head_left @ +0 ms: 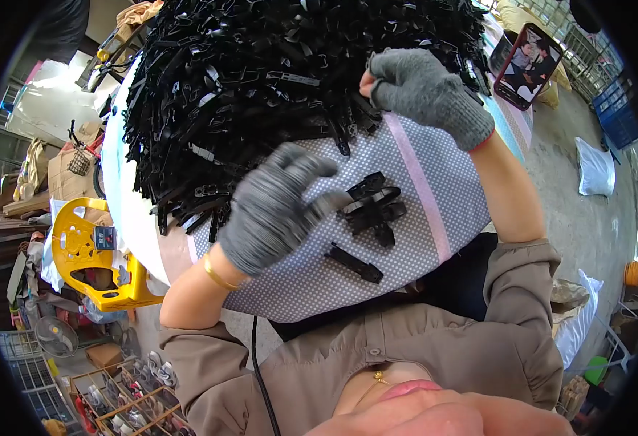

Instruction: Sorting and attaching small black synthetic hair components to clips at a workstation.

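My left hand (279, 207), in a grey knit fingerless glove, hovers at the near left edge of the pile. Motion smears its fingers, so a grip on anything cannot be made out. My right hand (428, 91), gloved alike, is at the right side of the pile with its fingers curled in; whatever they hold is hidden. The large heap of narrow black plastic clip-like pieces (275, 91) covers the far part of the table. Between my hands and nearer to me lies a small cluster of black pieces (377, 207). One separate long black piece (354, 263) rests closer to the table edge.
A dotted grey cloth with a pink stripe (424, 189) covers the round table. A phone (528, 67) with a lit screen stands at the right. A yellow plastic chair (108, 280) is at the left, and a black cord (259, 363) hangs in front of me.
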{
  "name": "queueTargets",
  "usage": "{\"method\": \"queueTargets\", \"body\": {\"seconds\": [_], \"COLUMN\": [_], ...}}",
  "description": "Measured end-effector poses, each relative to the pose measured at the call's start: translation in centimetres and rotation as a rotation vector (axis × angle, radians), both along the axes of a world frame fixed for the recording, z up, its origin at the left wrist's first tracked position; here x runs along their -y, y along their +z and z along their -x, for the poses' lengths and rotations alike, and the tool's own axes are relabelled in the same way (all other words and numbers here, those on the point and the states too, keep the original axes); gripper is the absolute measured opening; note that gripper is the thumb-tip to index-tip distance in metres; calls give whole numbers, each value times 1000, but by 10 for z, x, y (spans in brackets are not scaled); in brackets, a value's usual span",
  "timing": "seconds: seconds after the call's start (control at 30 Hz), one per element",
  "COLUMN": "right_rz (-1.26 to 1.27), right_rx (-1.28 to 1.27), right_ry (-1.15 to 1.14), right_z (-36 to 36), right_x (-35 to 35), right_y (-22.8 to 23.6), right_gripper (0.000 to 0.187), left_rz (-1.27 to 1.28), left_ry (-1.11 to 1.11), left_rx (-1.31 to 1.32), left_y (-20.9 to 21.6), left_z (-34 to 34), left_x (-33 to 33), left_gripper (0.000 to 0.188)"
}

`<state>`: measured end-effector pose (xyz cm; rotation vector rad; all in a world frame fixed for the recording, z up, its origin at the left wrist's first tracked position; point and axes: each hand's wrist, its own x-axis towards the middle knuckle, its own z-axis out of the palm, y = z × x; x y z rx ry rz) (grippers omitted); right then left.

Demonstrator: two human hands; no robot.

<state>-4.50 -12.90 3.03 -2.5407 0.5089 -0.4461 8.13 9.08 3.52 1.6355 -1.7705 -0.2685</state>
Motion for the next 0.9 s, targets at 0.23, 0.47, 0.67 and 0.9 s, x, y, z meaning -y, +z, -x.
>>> {"method": "queueTargets", "body": {"seconds": [0.23,0.47,0.67,0.9], "right_rz": [303,358,450,388], "right_rx": [160,-67,-166,-75], "right_ry": [-20,-19,-15,-56], "right_z": [9,5,8,3], "right_x": [8,7,-9,-19], "right_y": [-1,-10,-4,-9], "right_gripper": [11,19,25,21], "left_rz": [-488,-298,-160,-252], "left_ry": [247,150,207,280], "left_rx": [463,454,318,695], "left_y": [2,-14,-19,-20], "left_z": [-21,-21,-25,-18], "left_x": [5,7,32,37], "left_gripper": [31,31,33,29]}}
